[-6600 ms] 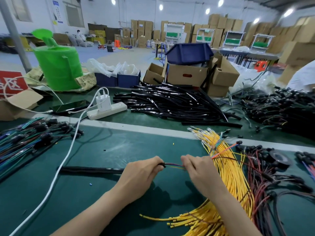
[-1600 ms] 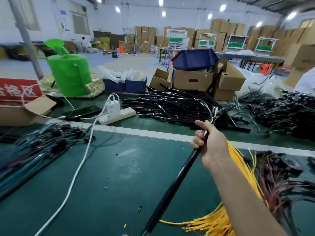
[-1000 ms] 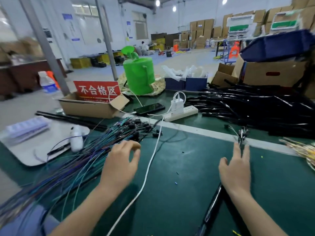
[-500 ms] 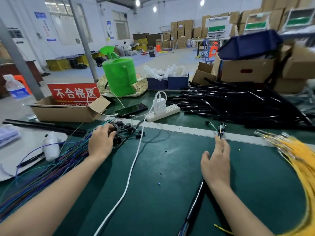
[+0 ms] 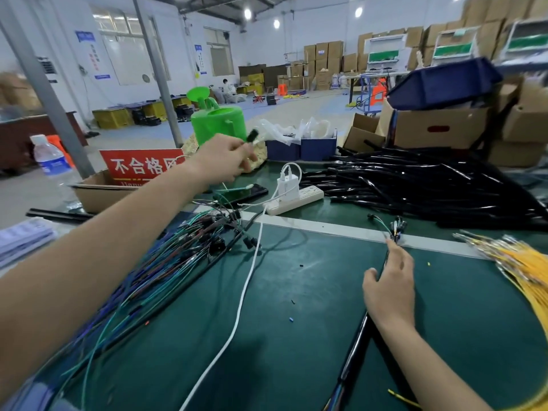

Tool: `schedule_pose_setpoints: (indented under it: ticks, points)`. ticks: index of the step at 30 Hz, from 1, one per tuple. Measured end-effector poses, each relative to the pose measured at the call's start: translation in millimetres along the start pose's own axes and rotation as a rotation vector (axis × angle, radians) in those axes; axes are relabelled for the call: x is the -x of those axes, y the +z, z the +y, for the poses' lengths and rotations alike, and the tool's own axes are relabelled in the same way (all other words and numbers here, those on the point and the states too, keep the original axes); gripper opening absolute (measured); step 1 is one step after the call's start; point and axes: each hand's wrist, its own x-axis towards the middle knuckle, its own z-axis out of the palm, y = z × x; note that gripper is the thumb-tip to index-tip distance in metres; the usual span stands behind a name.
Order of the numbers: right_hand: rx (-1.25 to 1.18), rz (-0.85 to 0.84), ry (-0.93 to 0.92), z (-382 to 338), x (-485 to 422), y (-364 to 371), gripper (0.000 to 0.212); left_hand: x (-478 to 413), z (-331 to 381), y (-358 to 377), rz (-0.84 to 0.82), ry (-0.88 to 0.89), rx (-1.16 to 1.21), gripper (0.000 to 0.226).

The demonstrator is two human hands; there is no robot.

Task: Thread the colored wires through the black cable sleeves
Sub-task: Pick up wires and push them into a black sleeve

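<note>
Green mat [image 5: 311, 292], cartons [image 5: 326, 57] behind. Left hand [image 5: 225, 161] pinches a wire [image 5: 252, 136], raised far-left. Right hand [image 5: 388, 289] lies flat, unclenched, on sleeve [image 5: 355, 351] near-right. Risk: wire snags pile [image 5: 178, 247], dragging neighbours; sleeve may roll.

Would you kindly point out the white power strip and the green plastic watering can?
White power strip [image 5: 310, 193]: head view, top face, right end.
Green plastic watering can [image 5: 219, 126]: head view, front body wall.

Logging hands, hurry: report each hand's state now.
Left hand: fingers pinch a black connector, held up in the air.
Right hand: open, fingers straight, resting on the sleeve.
</note>
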Motion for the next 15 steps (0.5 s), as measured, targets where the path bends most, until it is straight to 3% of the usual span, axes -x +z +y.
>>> schedule_pose_setpoints:
  ticks: [3, 6, 8, 15]
  points:
    - [-0.016, 0.01, 0.006, -0.3, 1.6, 0.3, 0.063, 16.4, 5.7, 21.0, -0.191, 0.072, -0.096, 0.025]
    - [-0.018, 0.013, -0.006, -0.9, 0.5, -1.2, 0.06, 29.6, -20.0, 39.7, -0.221, 0.072, -0.377, 0.024]
    - [-0.016, 0.026, -0.001, 1.9, -0.6, -3.4, 0.059, 38.7, -43.4, 48.7, -0.187, 0.011, -0.501, 0.025]
    - [-0.007, 0.021, 0.016, 1.2, 0.0, -1.1, 0.059, 66.7, -115.0, 41.0, 0.048, -0.177, -0.58, 0.029]
